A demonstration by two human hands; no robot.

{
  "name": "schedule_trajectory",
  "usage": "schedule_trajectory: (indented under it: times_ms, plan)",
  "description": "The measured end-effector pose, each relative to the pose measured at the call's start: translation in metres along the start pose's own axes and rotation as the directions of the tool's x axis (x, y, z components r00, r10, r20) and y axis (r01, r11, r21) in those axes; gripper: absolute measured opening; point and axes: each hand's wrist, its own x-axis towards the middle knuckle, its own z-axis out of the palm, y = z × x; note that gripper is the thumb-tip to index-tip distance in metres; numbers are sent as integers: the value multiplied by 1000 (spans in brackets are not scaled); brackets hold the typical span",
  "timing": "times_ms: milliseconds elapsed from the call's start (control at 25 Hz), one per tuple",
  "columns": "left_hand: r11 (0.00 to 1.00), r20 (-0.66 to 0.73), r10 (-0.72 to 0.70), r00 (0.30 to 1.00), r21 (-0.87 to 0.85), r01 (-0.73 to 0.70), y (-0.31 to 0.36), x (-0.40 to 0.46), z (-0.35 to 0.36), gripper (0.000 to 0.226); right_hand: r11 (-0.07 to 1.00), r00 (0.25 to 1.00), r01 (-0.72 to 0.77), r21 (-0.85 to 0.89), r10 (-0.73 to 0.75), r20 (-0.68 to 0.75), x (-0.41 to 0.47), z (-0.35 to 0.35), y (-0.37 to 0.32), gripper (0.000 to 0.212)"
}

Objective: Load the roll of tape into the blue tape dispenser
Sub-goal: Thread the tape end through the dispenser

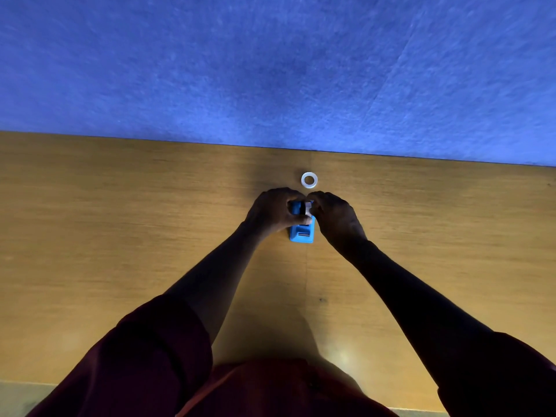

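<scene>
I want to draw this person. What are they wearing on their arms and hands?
Both hands, left and right, are bare: no gloves, rings or watch show. Dark red sleeves are pushed up near the elbows, leaving the forearms uncovered. The light is dim.

a bright blue dispenser is showing against the amber wood-grain table, with a white ring and mottled blue wall far behind.

desk: wooden, far edge against a blue wall | tape roll: flat on desk near far edge | blue tape dispenser: just nearer than the roll
</scene>
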Motion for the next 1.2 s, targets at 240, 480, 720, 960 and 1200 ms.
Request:
schedule_trajectory:
  times_ms: [240,480,720,960,1200]
  plan:
    - [1000,8,-15,1000,-12,15,3,-1,-2,51,999,1000,-20,36,20,23,0,-9,-5,10]
    - [1000,21,-21,1000,-15,21,3,0,-2,51,998,996,-6,-69,12,86,7,-17,-7,15]
    - [1000,19,-25,1000,1,25,3,0,-3,51,980,984,57,-193,-23,175,21,-15,-3,11]
    - [999,21,-30,999,14,30,3,-1,-4,49,916,978,167,-364,-105,182,16,-4,-2,3]
    - [1000,28,-14,1000,15,13,3,-1,-2,47,922,976,142,-360,-71,204,16,7,3,15]
